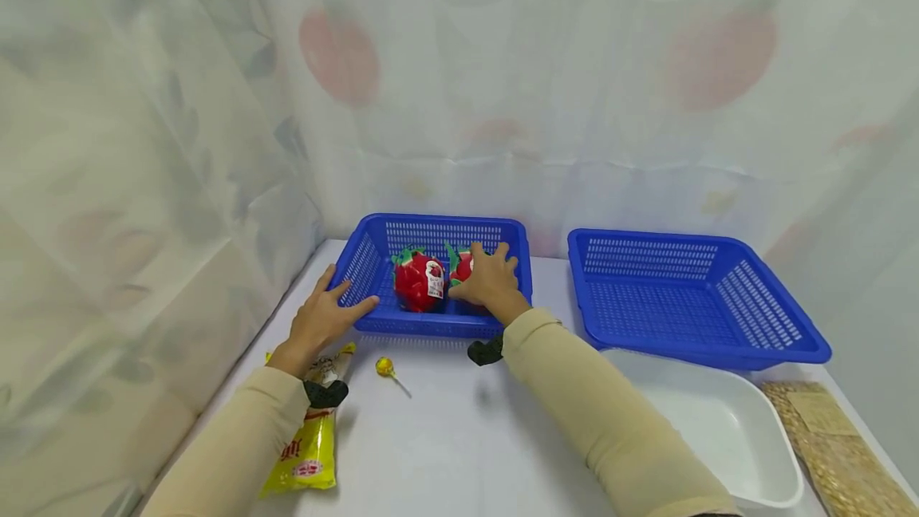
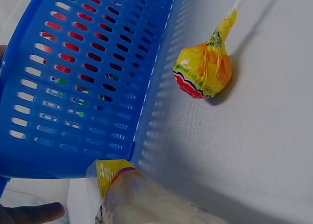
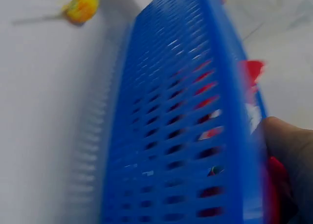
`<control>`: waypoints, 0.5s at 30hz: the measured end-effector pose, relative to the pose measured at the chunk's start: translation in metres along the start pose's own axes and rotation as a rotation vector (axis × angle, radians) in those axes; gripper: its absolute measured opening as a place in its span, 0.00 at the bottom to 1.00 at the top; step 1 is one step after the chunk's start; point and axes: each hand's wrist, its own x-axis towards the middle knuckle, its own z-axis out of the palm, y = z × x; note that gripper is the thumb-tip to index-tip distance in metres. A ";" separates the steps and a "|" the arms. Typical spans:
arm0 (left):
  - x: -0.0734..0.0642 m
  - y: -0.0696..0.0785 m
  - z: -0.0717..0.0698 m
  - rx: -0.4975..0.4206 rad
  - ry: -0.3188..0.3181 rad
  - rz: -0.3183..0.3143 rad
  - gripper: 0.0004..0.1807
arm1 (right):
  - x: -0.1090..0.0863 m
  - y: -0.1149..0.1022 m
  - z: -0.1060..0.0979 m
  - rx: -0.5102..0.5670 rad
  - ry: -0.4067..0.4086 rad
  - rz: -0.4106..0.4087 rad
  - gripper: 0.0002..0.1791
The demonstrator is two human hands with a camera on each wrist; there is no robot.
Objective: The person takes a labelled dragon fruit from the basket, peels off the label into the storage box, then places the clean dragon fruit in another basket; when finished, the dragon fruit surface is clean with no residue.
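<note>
Two red dragon fruits with green tips sit in the left blue basket [image 1: 431, 324]. The left dragon fruit [image 1: 416, 284] bears a white label. Over the other dragon fruit [image 1: 463, 263], my right hand [image 1: 491, 279] curls its fingers and grips it, hiding most of it. In the right wrist view the thumb [image 3: 288, 141] lies against red skin behind the basket wall. My left hand [image 1: 321, 317] rests at the basket's left front corner, fingers spread and fairly straight. Below that hand lies a yellow snack bag [image 1: 309, 453], partly covered by the wrist.
A yellow-wrapped lollipop [image 1: 385, 367] lies on the white table in front of the basket. To the right stand a second blue basket [image 1: 646, 309] and a white tub [image 1: 718, 421], with a bag of grains [image 1: 833, 445] at the far right. Curtains [image 1: 502, 102] hang behind.
</note>
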 end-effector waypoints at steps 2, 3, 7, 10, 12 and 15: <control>0.000 0.001 -0.001 0.000 -0.002 0.000 0.58 | -0.001 -0.002 -0.010 0.020 0.041 -0.031 0.54; 0.000 0.001 -0.001 0.001 -0.004 0.000 0.58 | -0.001 -0.003 -0.015 0.030 0.058 -0.047 0.53; 0.000 0.001 -0.002 0.005 -0.013 0.006 0.58 | -0.006 -0.005 -0.036 0.095 0.098 -0.117 0.48; 0.000 0.001 -0.002 0.002 -0.022 0.007 0.58 | -0.013 -0.004 -0.052 0.139 0.107 -0.175 0.46; 0.000 0.001 -0.003 0.005 -0.029 0.004 0.58 | -0.018 -0.003 -0.062 0.173 0.107 -0.220 0.45; 0.000 0.001 -0.003 0.013 -0.037 -0.005 0.59 | -0.028 0.000 -0.077 0.231 0.086 -0.288 0.45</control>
